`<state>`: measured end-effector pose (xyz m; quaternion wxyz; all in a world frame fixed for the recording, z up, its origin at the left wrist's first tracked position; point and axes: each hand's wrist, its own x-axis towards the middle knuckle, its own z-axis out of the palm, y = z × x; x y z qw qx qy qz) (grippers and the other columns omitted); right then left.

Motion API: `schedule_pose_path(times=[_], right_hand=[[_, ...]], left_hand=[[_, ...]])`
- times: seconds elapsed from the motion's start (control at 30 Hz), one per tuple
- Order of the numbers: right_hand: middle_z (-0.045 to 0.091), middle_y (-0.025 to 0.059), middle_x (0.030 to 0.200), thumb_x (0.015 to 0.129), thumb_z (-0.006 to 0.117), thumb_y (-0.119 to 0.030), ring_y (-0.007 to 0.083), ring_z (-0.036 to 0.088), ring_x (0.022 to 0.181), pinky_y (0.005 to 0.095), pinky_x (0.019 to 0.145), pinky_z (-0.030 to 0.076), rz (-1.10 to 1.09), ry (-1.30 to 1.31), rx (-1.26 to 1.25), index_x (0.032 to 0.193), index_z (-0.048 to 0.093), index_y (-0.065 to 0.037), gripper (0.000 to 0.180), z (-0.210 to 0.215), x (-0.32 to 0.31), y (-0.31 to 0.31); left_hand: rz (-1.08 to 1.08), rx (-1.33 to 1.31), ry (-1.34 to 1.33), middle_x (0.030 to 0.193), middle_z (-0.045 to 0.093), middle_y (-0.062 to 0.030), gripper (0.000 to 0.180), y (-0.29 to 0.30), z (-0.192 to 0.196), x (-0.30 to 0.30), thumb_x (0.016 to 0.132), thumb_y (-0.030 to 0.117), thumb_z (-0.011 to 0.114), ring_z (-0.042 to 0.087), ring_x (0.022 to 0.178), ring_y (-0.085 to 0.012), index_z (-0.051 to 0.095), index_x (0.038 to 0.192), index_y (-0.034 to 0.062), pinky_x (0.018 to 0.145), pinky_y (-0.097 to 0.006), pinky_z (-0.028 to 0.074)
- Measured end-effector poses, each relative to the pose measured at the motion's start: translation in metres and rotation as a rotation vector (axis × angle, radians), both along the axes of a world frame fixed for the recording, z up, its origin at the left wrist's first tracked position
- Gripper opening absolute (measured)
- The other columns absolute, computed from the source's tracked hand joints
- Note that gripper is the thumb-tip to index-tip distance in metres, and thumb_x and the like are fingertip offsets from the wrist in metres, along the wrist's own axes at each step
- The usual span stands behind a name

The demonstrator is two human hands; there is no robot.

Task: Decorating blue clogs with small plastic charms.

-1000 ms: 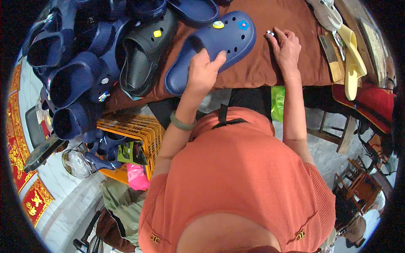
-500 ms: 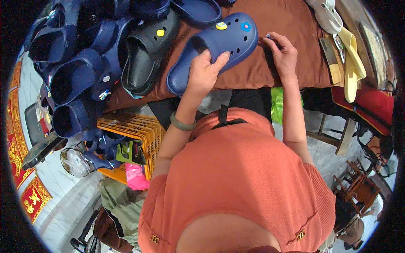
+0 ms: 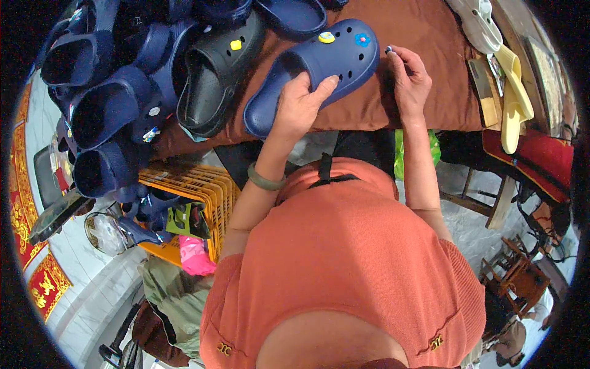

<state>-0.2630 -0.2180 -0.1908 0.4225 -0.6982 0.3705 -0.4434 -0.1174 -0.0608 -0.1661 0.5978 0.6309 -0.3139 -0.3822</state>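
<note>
A navy blue clog with round holes lies toe up and right on the brown cloth. My left hand grips it, thumb on the upper near the side holes and fingers hidden beneath. Two charms sit on its toe part: a yellow and white oval and a blue flower with a red middle. Just right of the toe, apart from the clog, my right hand is closed in a pinch on a small white and dark piece, too small to name. A black clog with a yellow charm lies to the left.
Several navy clogs are piled at the left. A brown cloth covers the table. At the right edge lie a yellow slipper and a white clog. Below left stands an orange crate holding shoes and bags.
My right hand has shifted slightly left, and the small piece now shows more clearly at its fingertips. My left hand keeps its grip on the navy clog.
</note>
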Motion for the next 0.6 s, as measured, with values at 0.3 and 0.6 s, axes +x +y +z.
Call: schedule_pose_path(times=[0.3, 0.6], right_hand=[[0.064, 0.0098, 0.097, 0.078, 0.071, -0.006, 0.0233, 0.062, 0.088, 0.0301, 0.078, 0.051, 0.079, 0.068, -0.37, 0.094, 0.069, -0.005, 0.016, -0.002, 0.01, 0.012], [0.064, 0.0103, 0.095, 0.089, 0.059, -0.007, 0.0165, 0.062, 0.086, 0.0274, 0.077, 0.049, 0.045, -0.041, 0.178, 0.101, 0.061, 0.0, 0.014, -0.009, 0.004, 0.003]], left_hand=[[-0.04, 0.069, -0.011, 0.095, 0.062, -0.0002, 0.026, 0.002, -0.002, 0.004, 0.094, 0.021, 0.057, 0.054, 0.085, -0.0063, 0.063, 0.104, -0.0023, 0.077, -0.023, 0.046], [0.36, -0.421, -0.528, 0.094, 0.056, -0.004, 0.009, 0.016, 0.008, 0.001, 0.085, 0.001, 0.062, 0.053, 0.085, -0.013, 0.057, 0.092, 0.0014, 0.077, -0.026, 0.044]])
